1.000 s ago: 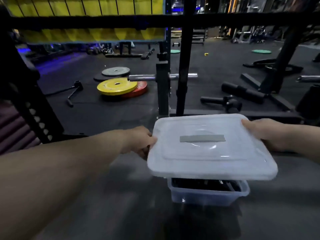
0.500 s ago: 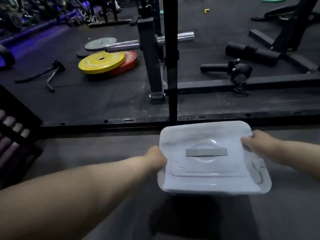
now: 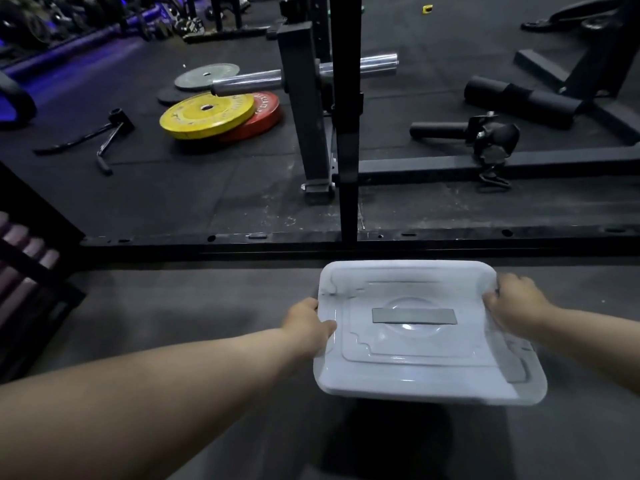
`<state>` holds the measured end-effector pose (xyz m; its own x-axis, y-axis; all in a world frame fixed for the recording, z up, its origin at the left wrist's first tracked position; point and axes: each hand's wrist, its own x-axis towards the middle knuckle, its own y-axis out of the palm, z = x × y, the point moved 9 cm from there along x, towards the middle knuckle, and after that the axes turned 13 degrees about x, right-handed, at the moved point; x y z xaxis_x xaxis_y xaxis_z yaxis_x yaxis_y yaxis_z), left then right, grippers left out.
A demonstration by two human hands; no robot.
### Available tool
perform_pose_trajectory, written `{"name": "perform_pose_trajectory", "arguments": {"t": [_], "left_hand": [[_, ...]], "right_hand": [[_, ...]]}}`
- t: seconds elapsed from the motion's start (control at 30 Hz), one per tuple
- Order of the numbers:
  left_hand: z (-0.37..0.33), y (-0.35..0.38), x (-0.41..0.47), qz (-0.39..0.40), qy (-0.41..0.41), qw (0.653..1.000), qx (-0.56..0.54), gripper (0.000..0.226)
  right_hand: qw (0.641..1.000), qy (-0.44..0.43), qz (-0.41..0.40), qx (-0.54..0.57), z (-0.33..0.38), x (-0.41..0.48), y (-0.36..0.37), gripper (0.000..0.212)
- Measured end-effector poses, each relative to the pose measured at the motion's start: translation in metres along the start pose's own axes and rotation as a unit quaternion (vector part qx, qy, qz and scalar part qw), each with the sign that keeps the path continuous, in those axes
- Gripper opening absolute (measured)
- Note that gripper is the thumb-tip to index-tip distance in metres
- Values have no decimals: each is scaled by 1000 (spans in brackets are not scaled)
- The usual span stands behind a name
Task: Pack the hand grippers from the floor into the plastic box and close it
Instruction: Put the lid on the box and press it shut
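Observation:
A translucent white plastic lid [image 3: 426,362] with a grey strip at its centre covers the plastic box, which sits on the grey floor in the lower middle. The box body and the hand grippers inside it are hidden under the lid. My left hand [image 3: 306,323] grips the lid's left edge, thumb on top. My right hand [image 3: 516,304] grips the lid's right edge, fingers curled over the rim.
A black rack base rail [image 3: 311,242] and upright post [image 3: 346,133] stand just behind the box. Beyond lie a yellow weight plate [image 3: 207,116] on a red one, a barbell sleeve [image 3: 249,81], black foam rollers [image 3: 519,98] and a handle attachment [image 3: 491,140].
The lid has come down from above the open box onto it, hiding the contents. Both hands kept hold of its edges, and my view tilted downward.

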<state>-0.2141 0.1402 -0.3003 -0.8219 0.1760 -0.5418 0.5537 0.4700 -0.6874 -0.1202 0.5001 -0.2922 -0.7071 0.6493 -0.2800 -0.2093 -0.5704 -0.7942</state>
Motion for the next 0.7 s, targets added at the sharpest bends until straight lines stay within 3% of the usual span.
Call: {"name": "perform_pose_trajectory", "arguments": {"t": [0.07,0.13,0.2,0.27,0.43,0.57,0.7], "left_hand": [[3,-2,1,-16,-1,1000,2,33],[4,-8,0,-39,-5,999,23,42],[8,-8,0,-19,-21,1000,-12,65],[19,-4,0,19,-69,997,-1,82],[26,-4,3,42,-99,992,68,68],[25,1,7,15,-107,994,25,61],[18,1,7,-39,-111,993,-6,39]], "right_hand": [[1000,-11,-19,4,6,-7,3,44],[989,-140,12,-42,36,-25,22,55],[953,-281,75,-85,66,-50,52,65],[929,-329,135,-101,87,-74,74,67],[895,-352,208,-178,113,-96,115,71],[900,-319,216,-204,114,-95,128,74],[900,-318,209,-215,113,-97,130,74]]}}
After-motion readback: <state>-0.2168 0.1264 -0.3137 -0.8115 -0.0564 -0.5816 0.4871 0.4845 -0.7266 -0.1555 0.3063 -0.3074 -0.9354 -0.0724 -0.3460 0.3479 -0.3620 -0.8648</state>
